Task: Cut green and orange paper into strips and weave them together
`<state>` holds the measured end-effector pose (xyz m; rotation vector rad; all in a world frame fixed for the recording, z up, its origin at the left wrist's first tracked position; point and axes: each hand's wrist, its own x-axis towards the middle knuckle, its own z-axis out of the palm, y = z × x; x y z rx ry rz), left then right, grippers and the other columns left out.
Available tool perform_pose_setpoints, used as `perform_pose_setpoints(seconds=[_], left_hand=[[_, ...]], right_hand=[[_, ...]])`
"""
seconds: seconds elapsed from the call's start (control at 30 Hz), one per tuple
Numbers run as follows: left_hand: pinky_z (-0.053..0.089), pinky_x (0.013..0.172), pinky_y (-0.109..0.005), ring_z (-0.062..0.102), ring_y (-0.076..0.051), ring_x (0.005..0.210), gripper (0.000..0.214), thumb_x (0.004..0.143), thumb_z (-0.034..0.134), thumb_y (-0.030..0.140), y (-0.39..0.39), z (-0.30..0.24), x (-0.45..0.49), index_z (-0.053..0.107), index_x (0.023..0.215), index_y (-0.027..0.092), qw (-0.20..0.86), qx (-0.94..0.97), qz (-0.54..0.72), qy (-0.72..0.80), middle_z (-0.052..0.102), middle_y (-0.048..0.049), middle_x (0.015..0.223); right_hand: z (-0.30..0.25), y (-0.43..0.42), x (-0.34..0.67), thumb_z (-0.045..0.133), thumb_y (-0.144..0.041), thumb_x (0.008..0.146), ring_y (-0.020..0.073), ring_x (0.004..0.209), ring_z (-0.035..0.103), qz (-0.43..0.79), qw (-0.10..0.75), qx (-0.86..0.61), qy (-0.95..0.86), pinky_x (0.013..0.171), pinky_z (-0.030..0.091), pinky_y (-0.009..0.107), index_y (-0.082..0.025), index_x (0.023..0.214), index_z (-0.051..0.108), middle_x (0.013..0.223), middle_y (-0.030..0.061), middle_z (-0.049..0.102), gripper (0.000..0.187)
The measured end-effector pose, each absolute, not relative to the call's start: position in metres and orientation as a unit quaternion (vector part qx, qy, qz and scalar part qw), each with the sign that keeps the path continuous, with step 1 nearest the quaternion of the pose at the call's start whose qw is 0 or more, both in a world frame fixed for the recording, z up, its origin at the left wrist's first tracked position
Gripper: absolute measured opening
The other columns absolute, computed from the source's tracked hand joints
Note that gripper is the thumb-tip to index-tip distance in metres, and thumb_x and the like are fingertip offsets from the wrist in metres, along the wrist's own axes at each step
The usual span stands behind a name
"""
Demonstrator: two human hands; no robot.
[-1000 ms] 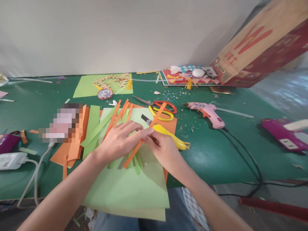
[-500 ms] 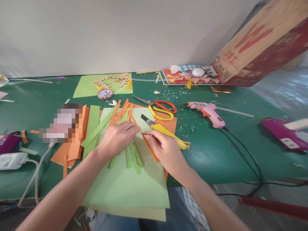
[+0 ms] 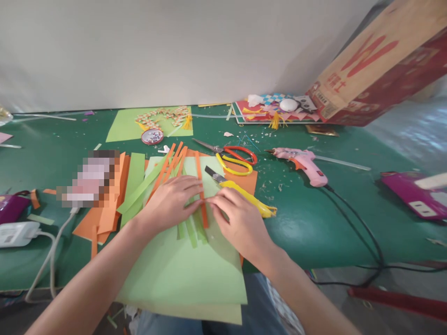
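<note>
An orange paper strip (image 3: 198, 163) stands nearly upright between my hands, over pale green paper sheets (image 3: 181, 279). My left hand (image 3: 174, 200) pinches it near the middle with thumb and fingertips, its palm above a bunch of strips. At the opposite edge, the thumb and forefinger of my right hand (image 3: 237, 214) close on the same strip. Green paper strips (image 3: 191, 230) fan out beneath my left hand, partly hidden by it. More orange strips (image 3: 167, 163) stick out beyond its knuckles. A utility knife with a yellow handle (image 3: 247, 197) lies just past my right hand.
Scissors (image 3: 240, 156) lie behind the knife. To the right is a pink glue gun (image 3: 302, 163) with a black cable. Orange paper (image 3: 108, 209) and a blurred-out phone (image 3: 92, 177) are at left. A paper bag (image 3: 370, 65) leans at the back right.
The orange strip has swung from a slant to nearly upright and shifted left at its lower end. My right fingers have moved slightly down along it; my left thumb now shows against its edge.
</note>
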<state>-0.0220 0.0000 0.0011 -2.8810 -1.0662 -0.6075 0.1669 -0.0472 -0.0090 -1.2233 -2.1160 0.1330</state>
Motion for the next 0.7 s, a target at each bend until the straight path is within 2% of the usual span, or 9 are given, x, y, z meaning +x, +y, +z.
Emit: perform_pose_setpoints(seconds=[0.13, 0.23, 0.37, 0.57, 0.7], left_hand=[[0.054, 0.097, -0.041, 0.063, -0.026, 0.115, 0.037, 0.093, 0.054, 0.042, -0.001, -0.001, -0.022, 0.067, 0.112, 0.013, 0.005, -0.919, -0.184, -0.348, 0.069, -0.0119, 0.121], [0.055, 0.095, -0.042, 0.065, -0.027, 0.113, 0.033, 0.093, 0.055, 0.04, -0.001, 0.001, -0.02, 0.069, 0.104, 0.012, 0.02, -0.926, -0.204, -0.317, 0.071, -0.0124, 0.116], [0.059, 0.086, -0.039, 0.071, -0.025, 0.099, 0.023, 0.093, 0.056, 0.031, -0.002, 0.004, -0.018, 0.07, 0.093, 0.013, 0.019, -0.931, -0.223, -0.287, 0.075, -0.0101, 0.104], [0.059, 0.082, -0.039, 0.071, -0.025, 0.094, 0.021, 0.093, 0.054, 0.025, -0.001, 0.002, -0.019, 0.07, 0.09, 0.012, 0.035, -0.917, -0.242, -0.316, 0.075, -0.0113, 0.098], [0.058, 0.081, -0.035, 0.071, -0.022, 0.089, 0.017, 0.092, 0.054, 0.02, -0.003, 0.003, -0.018, 0.069, 0.086, 0.014, 0.012, -0.922, -0.259, -0.287, 0.075, -0.0072, 0.094]], right_hand=[[-0.005, -0.047, 0.178, 0.051, -0.013, 0.091, 0.0215, 0.081, 0.061, -0.093, 0.339, -0.497, -0.793, 0.071, 0.049, 0.034, -0.013, 0.095, 0.068, 0.083, 0.0084, 0.066, 0.018], [-0.005, -0.046, 0.185, 0.056, -0.018, 0.089, 0.0267, 0.086, 0.061, -0.14, 0.278, -0.539, -0.782, 0.071, 0.048, 0.039, -0.011, 0.107, 0.066, 0.092, 0.0113, 0.066, 0.022], [-0.013, -0.045, 0.191, 0.054, -0.015, 0.089, 0.026, 0.084, 0.061, -0.12, 0.237, -0.551, -0.792, 0.069, 0.05, 0.038, -0.01, 0.111, 0.064, 0.095, 0.0125, 0.064, 0.025], [-0.012, -0.051, 0.206, 0.046, -0.008, 0.088, 0.024, 0.082, 0.06, -0.093, 0.258, -0.536, -0.799, 0.07, 0.053, 0.037, -0.01, 0.112, 0.064, 0.089, 0.0109, 0.061, 0.03], [-0.004, -0.064, 0.221, 0.046, -0.006, 0.083, 0.0202, 0.08, 0.061, -0.063, 0.266, -0.512, -0.814, 0.069, 0.054, 0.033, -0.012, 0.113, 0.064, 0.089, 0.0087, 0.059, 0.035]])
